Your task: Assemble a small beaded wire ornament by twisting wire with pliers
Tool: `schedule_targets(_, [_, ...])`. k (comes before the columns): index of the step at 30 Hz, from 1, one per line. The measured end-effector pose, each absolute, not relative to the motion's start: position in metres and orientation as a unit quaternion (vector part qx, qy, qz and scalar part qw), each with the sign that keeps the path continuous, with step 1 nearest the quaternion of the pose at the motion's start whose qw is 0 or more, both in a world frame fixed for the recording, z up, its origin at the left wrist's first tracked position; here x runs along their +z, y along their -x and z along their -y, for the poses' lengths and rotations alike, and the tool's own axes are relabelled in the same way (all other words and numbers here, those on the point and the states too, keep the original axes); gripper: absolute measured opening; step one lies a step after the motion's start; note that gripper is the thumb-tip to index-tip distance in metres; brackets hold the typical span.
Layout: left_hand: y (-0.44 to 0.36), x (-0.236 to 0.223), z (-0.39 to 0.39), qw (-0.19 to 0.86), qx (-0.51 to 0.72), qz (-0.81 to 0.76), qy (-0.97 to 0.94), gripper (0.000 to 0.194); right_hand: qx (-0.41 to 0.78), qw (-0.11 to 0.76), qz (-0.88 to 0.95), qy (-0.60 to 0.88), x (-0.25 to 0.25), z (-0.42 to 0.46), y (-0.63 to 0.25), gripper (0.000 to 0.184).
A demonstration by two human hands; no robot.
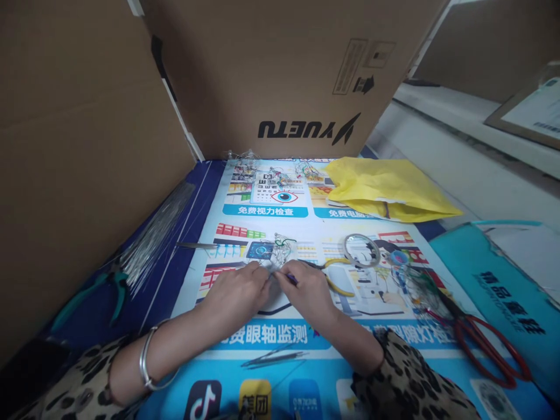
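Note:
My left hand [245, 289] and my right hand [308, 290] meet at the fingertips over the printed sheet, both closed in a pinch. From between them a small tangled wire piece [282, 251] with a bit of green stands out on the far side. Its lower end is hidden by my fingers. Something small and purple [292, 279] shows at my right fingertips, too small to name. Just beyond my right hand lie yellow-handled pliers [341, 284], their jaws partly behind the hand. Short dark wires [275, 357] lie on the sheet nearer to me, between my forearms.
Cardboard walls [271, 70] stand behind and left. Long wires [160, 233] and teal-handled pliers [98, 294] lie left. At right are a clear tape roll [362, 251], tangled coloured wires [420, 289], red-handled scissors [494, 350], a yellow bag [380, 184] and a teal bag [499, 280].

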State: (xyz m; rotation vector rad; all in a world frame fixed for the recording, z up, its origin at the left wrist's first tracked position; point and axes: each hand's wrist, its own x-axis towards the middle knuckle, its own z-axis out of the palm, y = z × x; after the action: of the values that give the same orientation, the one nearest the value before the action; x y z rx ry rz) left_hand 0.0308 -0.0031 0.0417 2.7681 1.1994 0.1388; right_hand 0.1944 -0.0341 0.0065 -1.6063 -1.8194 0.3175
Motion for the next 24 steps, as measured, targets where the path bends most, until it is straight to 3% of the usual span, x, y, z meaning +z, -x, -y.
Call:
schedule_targets(8, [-0.033,0.04,-0.009,0.332,0.272,-0.311,-0.848,0.024,0.123,0.346,0.693,0.62,0.004,0.032,-0.195,0.014])
schedule_targets(24, [-0.029,0.035,-0.013,0.438,0.295,-0.342,-0.777,0.03,0.154,0.364,0.697,0.598,0.0,0.032,-0.197,0.015])
